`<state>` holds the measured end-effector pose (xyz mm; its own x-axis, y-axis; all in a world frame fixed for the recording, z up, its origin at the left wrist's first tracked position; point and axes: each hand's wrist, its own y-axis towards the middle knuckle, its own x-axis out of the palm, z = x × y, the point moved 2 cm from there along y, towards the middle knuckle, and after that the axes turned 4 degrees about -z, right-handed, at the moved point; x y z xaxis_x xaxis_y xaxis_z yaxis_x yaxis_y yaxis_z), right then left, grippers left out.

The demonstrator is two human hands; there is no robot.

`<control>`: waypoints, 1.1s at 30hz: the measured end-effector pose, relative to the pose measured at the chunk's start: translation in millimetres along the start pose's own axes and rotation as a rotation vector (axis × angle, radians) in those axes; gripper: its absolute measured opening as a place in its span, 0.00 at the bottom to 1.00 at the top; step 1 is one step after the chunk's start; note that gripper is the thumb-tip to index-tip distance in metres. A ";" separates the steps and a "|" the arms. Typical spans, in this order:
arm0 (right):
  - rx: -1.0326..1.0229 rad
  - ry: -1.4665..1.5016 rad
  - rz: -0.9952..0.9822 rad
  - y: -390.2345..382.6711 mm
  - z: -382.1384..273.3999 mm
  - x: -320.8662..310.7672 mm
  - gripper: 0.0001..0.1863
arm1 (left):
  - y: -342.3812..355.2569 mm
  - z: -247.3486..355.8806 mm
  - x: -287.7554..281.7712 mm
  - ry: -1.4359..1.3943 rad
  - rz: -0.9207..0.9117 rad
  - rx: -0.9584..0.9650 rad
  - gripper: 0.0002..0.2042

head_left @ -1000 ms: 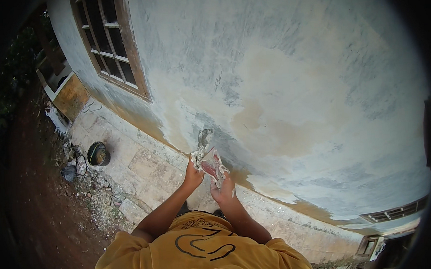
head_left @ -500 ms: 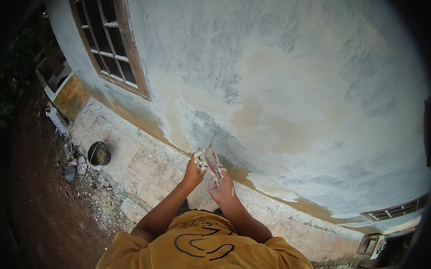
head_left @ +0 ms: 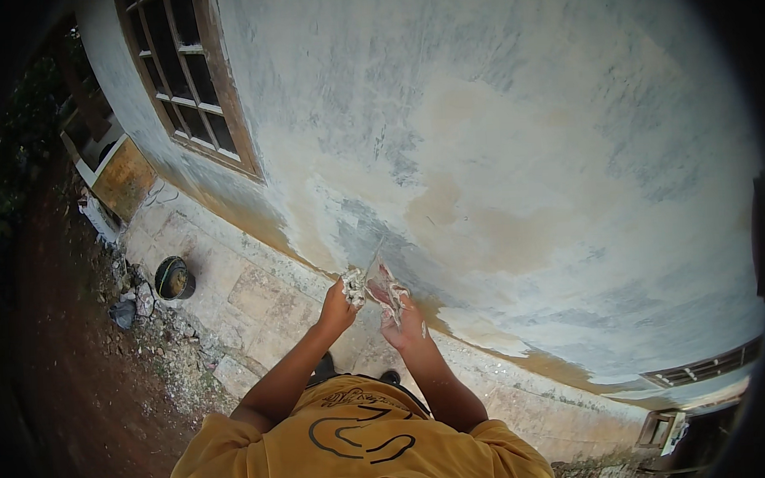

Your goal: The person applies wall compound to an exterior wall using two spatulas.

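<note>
In front of my waist, close to the wall [head_left: 514,150], my two hands are side by side. My left hand [head_left: 338,310] is closed around a scraper [head_left: 353,287] caked in whitish putty; its thin blade looks edge-on and points up toward the wall. My right hand [head_left: 407,324] grips a flat reddish piece [head_left: 387,291] smeared with white putty, whose exact kind I cannot make out. The two tools nearly meet at their inner edges; whether they touch is unclear. White smears show on my right hand.
The wall carries patchy grey-white coating with tan areas. A wood-framed window [head_left: 187,73] is at upper left. On the pale walkway [head_left: 267,298] stands a dark bucket [head_left: 174,278], with rubble [head_left: 144,299] beside it. Bare soil [head_left: 75,368] lies further left.
My right hand has shifted slightly right and down with the flat piece, which now tilts differently beside the scraper. My left hand has moved only a little.
</note>
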<state>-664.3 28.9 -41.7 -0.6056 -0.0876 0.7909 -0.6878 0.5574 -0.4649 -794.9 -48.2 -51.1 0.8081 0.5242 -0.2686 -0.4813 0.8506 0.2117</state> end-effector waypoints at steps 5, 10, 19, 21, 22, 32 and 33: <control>0.009 -0.169 -0.046 -4.9 -25.3 -1.4 0.18 | 0.3 -4.2 -4.6 0.161 -0.052 0.086 0.19; 0.009 -0.274 -0.120 -3.4 -52.6 -13.5 0.21 | -1.0 -2.7 -10.2 0.297 -0.076 0.220 0.20; -0.035 -0.238 -0.206 -17.7 -93.0 17.6 0.18 | -9.1 -12.1 -18.7 0.398 -0.181 0.192 0.19; -0.126 -0.238 -0.206 -14.4 -101.1 17.9 0.19 | -17.3 -10.9 -12.4 0.462 -0.193 0.217 0.20; -0.172 -0.239 -0.209 -13.3 -103.7 21.1 0.19 | -19.4 -10.5 -9.1 0.308 -0.161 0.043 0.20; -1.313 -1.453 -0.296 -18.1 -98.2 10.2 0.14 | -31.3 19.4 5.5 -1.173 -0.002 -0.561 0.07; -1.574 -1.588 -0.304 -15.9 -94.6 10.8 0.13 | -32.2 30.8 5.2 -1.226 -0.033 -0.593 0.06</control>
<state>-622.1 97.2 11.8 -0.8571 -0.2015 -0.4741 -0.5152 0.3365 0.7883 -764.7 -74.2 -30.4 0.4521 0.3939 0.8003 -0.2770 0.9149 -0.2937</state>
